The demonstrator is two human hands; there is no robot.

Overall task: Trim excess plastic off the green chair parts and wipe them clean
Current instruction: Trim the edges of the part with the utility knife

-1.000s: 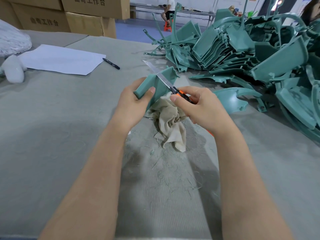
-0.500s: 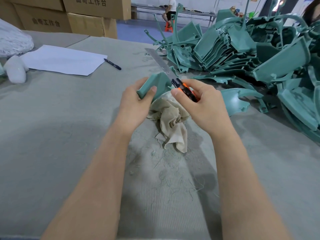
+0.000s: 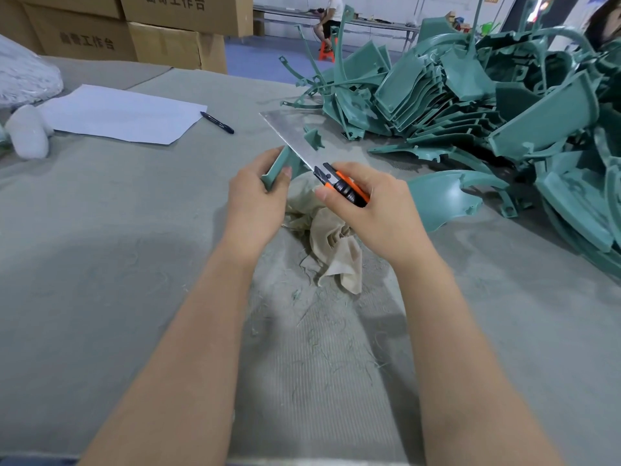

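As left grip [image 3: 255,201] pinches a green part [image 3: 279,164], right grip [image 3: 378,210] clutches a knife [image 3: 295,139].

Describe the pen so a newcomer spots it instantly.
Start at the grey cloth-covered table and find the white paper sheet on its far left. By the sheet's right corner lies the pen. It is dark and slim, unlike the broad pale sheet beside it.

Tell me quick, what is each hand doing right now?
Left hand: grips a small green chair part.
Right hand: grips an orange utility knife, blade out.
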